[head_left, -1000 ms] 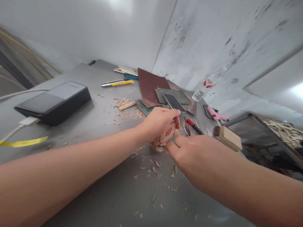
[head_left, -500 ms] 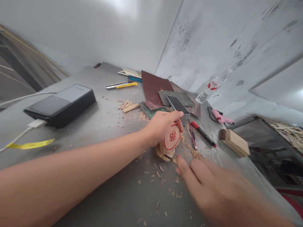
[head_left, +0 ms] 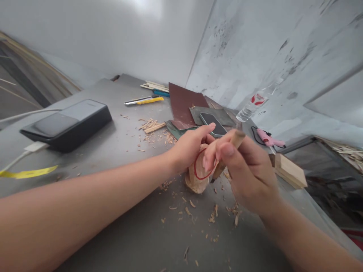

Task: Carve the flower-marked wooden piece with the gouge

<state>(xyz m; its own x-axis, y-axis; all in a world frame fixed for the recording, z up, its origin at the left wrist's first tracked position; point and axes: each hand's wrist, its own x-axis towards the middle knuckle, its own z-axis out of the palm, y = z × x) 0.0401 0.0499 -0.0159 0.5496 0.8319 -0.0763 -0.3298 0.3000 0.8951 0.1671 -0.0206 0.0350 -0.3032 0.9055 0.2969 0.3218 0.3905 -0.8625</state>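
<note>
Your left hand (head_left: 190, 148) is closing around the upper part of the carved wood piece (head_left: 197, 180), which is sitting on the gray table (head_left: 136, 230) among wood shavings (head_left: 214, 214). Your right hand (head_left: 248, 172) is wrapping its fingers around a wooden-handled carving tool (head_left: 229, 156), its tip pointing down just beside the piece's red outline.

Phone (head_left: 213, 123) on sheets (head_left: 185, 105), cutter (head_left: 144, 100) left (glue gun (head_left: 269, 138) right)

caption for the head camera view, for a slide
Left hand steadies a carved wood block while the right hand grips a wooden-handled tool.
</note>
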